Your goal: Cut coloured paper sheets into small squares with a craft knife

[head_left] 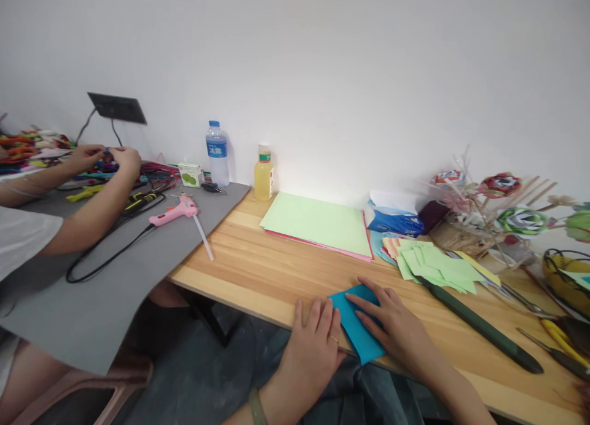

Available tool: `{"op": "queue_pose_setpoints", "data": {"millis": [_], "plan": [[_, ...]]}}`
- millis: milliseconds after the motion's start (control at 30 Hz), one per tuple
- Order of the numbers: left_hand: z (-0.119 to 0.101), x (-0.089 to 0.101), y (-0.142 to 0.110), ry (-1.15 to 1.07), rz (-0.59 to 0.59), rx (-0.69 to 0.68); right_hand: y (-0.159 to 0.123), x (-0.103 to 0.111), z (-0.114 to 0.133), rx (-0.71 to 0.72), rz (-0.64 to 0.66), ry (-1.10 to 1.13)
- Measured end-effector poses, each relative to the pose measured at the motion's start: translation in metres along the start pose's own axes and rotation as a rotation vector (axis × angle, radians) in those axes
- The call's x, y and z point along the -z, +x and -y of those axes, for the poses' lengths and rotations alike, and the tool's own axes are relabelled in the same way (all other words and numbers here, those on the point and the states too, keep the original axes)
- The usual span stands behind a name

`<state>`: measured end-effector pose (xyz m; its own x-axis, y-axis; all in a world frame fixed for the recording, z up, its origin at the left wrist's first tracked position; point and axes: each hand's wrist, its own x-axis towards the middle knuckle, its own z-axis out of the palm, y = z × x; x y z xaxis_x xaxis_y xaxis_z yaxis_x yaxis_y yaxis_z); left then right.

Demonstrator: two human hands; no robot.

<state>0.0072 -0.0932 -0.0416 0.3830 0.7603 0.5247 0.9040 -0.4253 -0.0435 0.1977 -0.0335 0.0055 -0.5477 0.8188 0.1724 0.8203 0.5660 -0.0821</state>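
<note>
A folded sheet of blue paper (356, 326) lies on the wooden table, one corner reaching past the front edge. My right hand (391, 320) rests over its right side, fingers stretched out and spread, pressing it to the table. At the paper's left side is my left hand (313, 336), fingers laid out flat on the table's edge and touching or nearly touching the paper. The thumb of that hand is mostly hidden.
Behind lies a stack of coloured paper (318, 222). Right of it are a tissue pack (394, 216), green paper pieces (433, 265), a dark green long tool (479, 323) and paper flowers (500, 184). At left, a co-worker's hands (126, 160) work near a pink glue gun (175, 211).
</note>
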Motion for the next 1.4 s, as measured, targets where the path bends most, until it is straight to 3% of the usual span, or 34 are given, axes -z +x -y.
{"op": "queue_pose_setpoints", "data": {"millis": [500, 1133, 1400], "plan": [[0.0024, -0.0095, -0.0044, 0.016, -0.088, -0.026, 0.0002, 0.0025, 0.0026, 0.024, -0.010, -0.008], [0.0038, -0.0051, -0.0030, 0.016, -0.043, -0.034, -0.0012, 0.0012, 0.0005, 0.023, -0.016, -0.028], [0.0036, -0.0097, -0.0019, -0.007, -0.166, -0.017, -0.0029, 0.0005, -0.0016, 0.021, -0.022, -0.028]]}}
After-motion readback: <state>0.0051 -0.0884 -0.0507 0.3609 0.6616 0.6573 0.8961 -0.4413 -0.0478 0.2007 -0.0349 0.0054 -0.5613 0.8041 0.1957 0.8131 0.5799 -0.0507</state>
